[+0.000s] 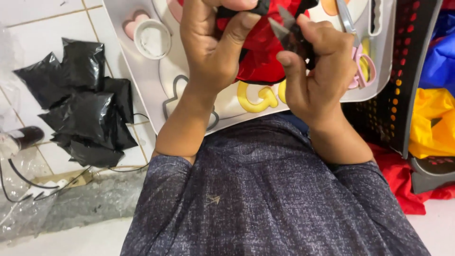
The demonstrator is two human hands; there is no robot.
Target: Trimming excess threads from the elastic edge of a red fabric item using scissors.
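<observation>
My left hand and my right hand are raised close to the camera, over a white board printed with cartoon shapes. Together they pinch a piece of red fabric with a black part at its top. My left thumb and fingers clamp the fabric's upper left edge. Dark small snips with pointed blades are gripped in my right hand, tips against the fabric. My grey-blue sleeves fill the bottom of the view.
A small white round container and pink-handled scissors lie on the board. Several black plastic bags sit on the white tiled floor at left. A black perforated basket with yellow, blue and red cloth stands at right.
</observation>
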